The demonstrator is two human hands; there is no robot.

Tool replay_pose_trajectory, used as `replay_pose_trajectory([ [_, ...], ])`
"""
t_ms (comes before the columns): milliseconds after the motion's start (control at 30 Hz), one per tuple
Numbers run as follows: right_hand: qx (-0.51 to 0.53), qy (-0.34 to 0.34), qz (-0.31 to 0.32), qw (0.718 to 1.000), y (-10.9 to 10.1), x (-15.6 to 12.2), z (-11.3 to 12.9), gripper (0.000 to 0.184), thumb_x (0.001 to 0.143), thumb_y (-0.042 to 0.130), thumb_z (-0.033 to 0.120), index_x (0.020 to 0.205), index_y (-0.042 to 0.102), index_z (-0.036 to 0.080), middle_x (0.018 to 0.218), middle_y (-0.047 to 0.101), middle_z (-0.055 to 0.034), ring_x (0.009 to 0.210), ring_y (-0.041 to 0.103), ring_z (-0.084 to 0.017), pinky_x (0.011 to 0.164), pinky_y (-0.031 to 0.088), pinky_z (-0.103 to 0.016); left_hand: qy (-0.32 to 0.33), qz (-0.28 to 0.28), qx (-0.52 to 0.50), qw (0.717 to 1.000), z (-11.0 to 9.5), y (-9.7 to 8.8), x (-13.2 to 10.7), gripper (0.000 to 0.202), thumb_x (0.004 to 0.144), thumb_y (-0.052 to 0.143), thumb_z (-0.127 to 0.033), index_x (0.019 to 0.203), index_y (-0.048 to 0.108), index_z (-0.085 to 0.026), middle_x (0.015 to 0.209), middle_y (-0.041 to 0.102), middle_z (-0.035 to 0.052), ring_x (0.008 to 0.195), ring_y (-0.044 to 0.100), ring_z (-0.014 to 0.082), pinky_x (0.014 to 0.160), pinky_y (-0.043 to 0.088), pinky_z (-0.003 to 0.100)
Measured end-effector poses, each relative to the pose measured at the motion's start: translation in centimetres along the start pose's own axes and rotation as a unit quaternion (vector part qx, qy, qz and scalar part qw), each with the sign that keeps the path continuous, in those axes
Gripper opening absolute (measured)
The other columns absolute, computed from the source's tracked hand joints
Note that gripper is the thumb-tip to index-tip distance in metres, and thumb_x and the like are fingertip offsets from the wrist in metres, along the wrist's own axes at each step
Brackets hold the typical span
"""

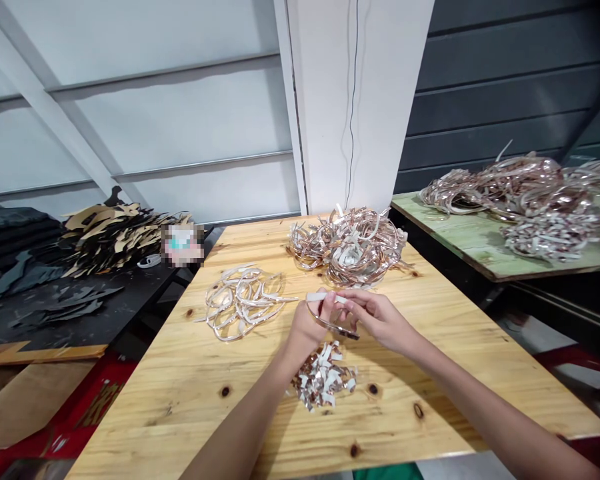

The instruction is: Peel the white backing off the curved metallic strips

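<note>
My left hand (310,325) and my right hand (375,319) meet over the middle of the wooden table, both closed in a pinch. Between their fingertips is a narrow strip (313,297), white on one side and shiny rose-gold on the other, part of it curving down below the fingers. Just beneath my hands lies a pile of short cut pieces (325,379) in the same white and metallic material. Left of my left hand is a loose tangle of pale looped strips (243,300). Beyond my hands sits a larger heap of rose-gold strips (353,247).
The wooden table (180,400) stands before me. A black table (125,300) on the left bears stacked tan and dark cut pieces (115,233). To the right, a green-topped table (460,240) carries more strip bundles (510,183). A white pillar (325,120) rises behind.
</note>
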State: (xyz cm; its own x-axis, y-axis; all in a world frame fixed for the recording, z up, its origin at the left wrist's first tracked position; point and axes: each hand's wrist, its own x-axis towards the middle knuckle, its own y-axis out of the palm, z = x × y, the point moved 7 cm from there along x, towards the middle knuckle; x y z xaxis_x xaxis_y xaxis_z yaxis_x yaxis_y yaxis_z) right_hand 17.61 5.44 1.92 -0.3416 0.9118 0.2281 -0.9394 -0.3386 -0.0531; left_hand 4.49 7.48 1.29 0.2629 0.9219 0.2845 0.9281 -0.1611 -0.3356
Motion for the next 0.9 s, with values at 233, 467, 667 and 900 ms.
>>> replay_pose_trajectory([
  [233,-0.033,0.001,-0.026,0.999,-0.5,0.0,-0.5,0.033,0.098,0.056,0.036,0.123,0.066,0.017,0.094,0.075,-0.0073,0.072,0.066,-0.018,0.062,0.053,-0.028,0.03,-0.018,0.093,0.995,-0.9,-1.1,-0.5,0.056,0.103,0.039,-0.054,0.075,0.07,-0.016,0.071,0.07,0.0047,0.068,0.063,0.0179,0.066,0.047,0.026],
  [467,-0.044,0.023,-0.075,0.996,-1.5,0.2,-1.3,0.03,0.093,0.066,0.044,0.105,0.066,0.017,0.09,0.076,-0.0088,0.071,0.068,-0.019,0.055,0.052,-0.026,0.093,0.007,0.13,0.987,-2.6,-0.9,-0.8,0.05,0.106,0.035,-0.045,0.078,0.065,-0.017,0.074,0.068,0.0041,0.067,0.058,0.0158,0.067,0.044,0.026],
  [667,-0.042,0.027,-0.081,0.995,-1.6,0.2,-1.4,0.031,0.094,0.063,0.047,0.101,0.066,0.017,0.088,0.074,-0.0088,0.069,0.067,-0.018,0.052,0.051,-0.026,0.103,0.045,0.124,0.986,-2.7,-0.1,-0.9,0.046,0.107,0.034,-0.043,0.085,0.066,-0.018,0.083,0.071,0.0051,0.076,0.063,0.0178,0.074,0.045,0.027],
  [900,-0.11,0.052,-0.114,0.986,-1.7,0.2,-1.6,0.018,0.092,0.06,0.035,0.091,0.065,0.018,0.076,0.072,-0.0056,0.051,0.06,-0.016,0.048,0.046,-0.027,0.125,0.073,0.188,0.971,-1.9,0.9,-1.0,0.049,0.107,0.035,-0.043,0.076,0.064,-0.019,0.073,0.068,0.0037,0.067,0.057,0.0164,0.072,0.039,0.028],
])
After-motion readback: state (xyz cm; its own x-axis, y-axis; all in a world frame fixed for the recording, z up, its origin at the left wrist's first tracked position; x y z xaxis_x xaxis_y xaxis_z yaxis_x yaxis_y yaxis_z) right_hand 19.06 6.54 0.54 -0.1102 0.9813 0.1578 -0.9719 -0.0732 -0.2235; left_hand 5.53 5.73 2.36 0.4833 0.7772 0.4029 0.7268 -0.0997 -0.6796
